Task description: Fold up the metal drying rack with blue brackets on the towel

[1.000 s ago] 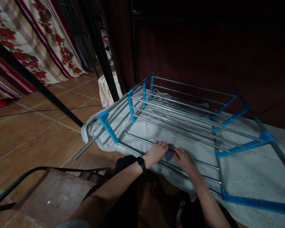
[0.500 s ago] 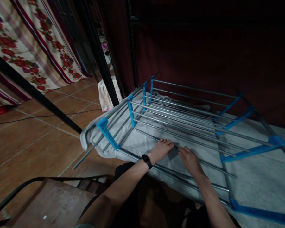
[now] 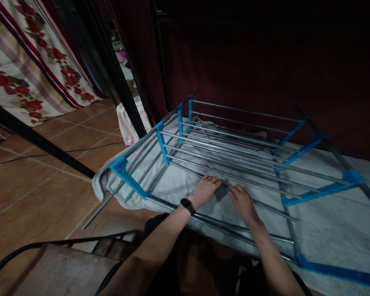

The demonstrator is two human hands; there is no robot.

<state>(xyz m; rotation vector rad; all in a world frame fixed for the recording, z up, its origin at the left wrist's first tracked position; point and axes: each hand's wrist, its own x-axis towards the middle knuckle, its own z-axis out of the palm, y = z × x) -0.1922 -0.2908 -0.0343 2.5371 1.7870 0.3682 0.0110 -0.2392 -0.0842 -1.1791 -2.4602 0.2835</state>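
Observation:
A rack (image 3: 200,152) of thin grey metal rods with blue plastic brackets lies on a light grey blanket. One metal rod (image 3: 267,206) near its front side runs through both hands. My left hand (image 3: 204,190), with a black band on the wrist, has its fingers curled over this rod. Just to its right, my right hand (image 3: 242,201) pinches the same rod, fingertips a small gap from the left ones. The undersides of both grips are hidden. A blue bracket (image 3: 130,181) is at the left front, and another blue bracket (image 3: 336,269) at the right front.
The grey blanket (image 3: 336,222) covers a raised surface against a dark red panel (image 3: 249,61). Black metal posts (image 3: 123,78) stand to the left. A brown seat (image 3: 64,271) is at lower left on the tiled floor (image 3: 33,185). A floral curtain (image 3: 40,61) hangs behind.
The camera view has shifted slightly, so the scene sits a little further left. Both hands stay on the rod in nearly the same place, with no clear movement along it.

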